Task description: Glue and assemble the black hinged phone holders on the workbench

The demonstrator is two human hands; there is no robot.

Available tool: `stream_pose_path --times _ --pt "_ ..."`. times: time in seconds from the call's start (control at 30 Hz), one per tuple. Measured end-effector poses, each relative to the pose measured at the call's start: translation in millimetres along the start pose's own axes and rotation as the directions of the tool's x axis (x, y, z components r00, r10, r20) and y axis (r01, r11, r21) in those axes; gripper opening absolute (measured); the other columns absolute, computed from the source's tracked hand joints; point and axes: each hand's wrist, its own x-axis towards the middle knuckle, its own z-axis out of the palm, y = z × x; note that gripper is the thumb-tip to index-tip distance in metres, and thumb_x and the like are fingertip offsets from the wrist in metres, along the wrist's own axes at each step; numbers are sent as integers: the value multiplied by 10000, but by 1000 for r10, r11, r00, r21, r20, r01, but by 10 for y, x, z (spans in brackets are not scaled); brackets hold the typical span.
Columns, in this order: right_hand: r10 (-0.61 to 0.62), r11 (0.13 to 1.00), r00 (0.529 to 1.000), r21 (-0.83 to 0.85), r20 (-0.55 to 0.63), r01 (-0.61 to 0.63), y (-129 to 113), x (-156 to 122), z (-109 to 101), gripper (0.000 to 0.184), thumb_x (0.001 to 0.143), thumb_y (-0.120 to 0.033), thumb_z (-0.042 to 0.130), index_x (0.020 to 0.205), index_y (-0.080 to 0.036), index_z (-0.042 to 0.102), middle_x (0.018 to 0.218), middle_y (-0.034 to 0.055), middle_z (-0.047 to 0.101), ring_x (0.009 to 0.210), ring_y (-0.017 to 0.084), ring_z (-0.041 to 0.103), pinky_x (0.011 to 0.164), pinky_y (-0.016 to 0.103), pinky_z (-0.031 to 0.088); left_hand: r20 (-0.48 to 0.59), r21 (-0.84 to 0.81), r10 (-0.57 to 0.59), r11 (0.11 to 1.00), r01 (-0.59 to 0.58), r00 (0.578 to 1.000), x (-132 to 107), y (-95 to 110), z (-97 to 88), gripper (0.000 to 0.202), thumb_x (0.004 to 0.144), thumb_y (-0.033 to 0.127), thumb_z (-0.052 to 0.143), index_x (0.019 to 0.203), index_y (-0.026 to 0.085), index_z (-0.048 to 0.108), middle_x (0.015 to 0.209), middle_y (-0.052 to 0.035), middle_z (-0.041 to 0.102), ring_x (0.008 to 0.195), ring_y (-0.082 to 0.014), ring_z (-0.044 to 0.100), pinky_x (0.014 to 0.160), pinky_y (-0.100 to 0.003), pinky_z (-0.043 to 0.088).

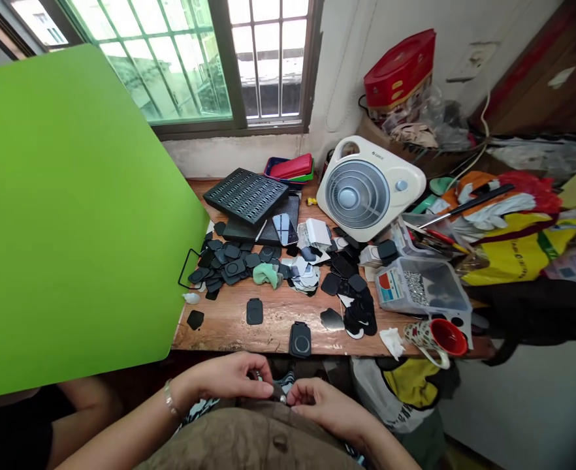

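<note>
Close to my body, below the table edge, my left hand [249, 378] is closed with thumb and fingers on a small dark piece [279, 393], mostly hidden by the fingers. My right hand [317, 399] is beside it, its thumb and fingertips pinched together at the piece's right end; whether they grip it I cannot tell. On the table in front lies a dark square pad with a ring mark [300, 340], and a similar pad [255, 311] lies farther back. Behind them spreads a pile of such dark pads [234, 266], beside a pale green cloth [267, 275].
A large green board [82, 215] blocks the left side, with another person's arm [85, 418] below it. A box fan [351, 196], phone [285, 228], black slotted tray [246, 194], clear bin of small metal parts [420, 290] and red-lined mug [447, 337] stand around the table.
</note>
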Motion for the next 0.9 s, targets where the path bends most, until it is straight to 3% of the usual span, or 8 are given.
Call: stream_pose_path --times 0.13,0.37,0.63,0.9 --pt "-10 1000 1000 11 -18 10 -57 95 43 160 683 -249 668 780 -127 635 627 -51 478 579 74 361 541 196 228 122 203 -11 979 -14 993 187 80 12 375 734 450 680 989 176 695 780 -12 640 645 -123 507 550 -200 366" --pt "-24 999 997 29 -80 27 -98 58 70 141 666 -239 663 760 -142 621 614 -58 456 578 76 358 543 198 229 159 129 -16 992 -5 987 293 20 -6 388 700 474 701 957 183 707 770 -7 648 630 -122 508 569 -206 381" --pt "-58 998 986 27 -159 63 66 -46 71 152 661 -247 646 774 -155 604 641 -51 459 617 93 392 583 210 268 174 98 -31 995 14 984 420 9 109 402 699 464 703 954 153 686 748 -10 616 648 -132 496 570 -227 373" --pt "-81 996 967 13 -243 87 219 -149 135 163 638 -228 652 755 -160 561 635 -53 417 617 98 353 567 218 250 304 158 -56 987 7 951 551 128 134 272 686 369 712 870 168 713 698 8 612 595 -117 467 517 -212 328"
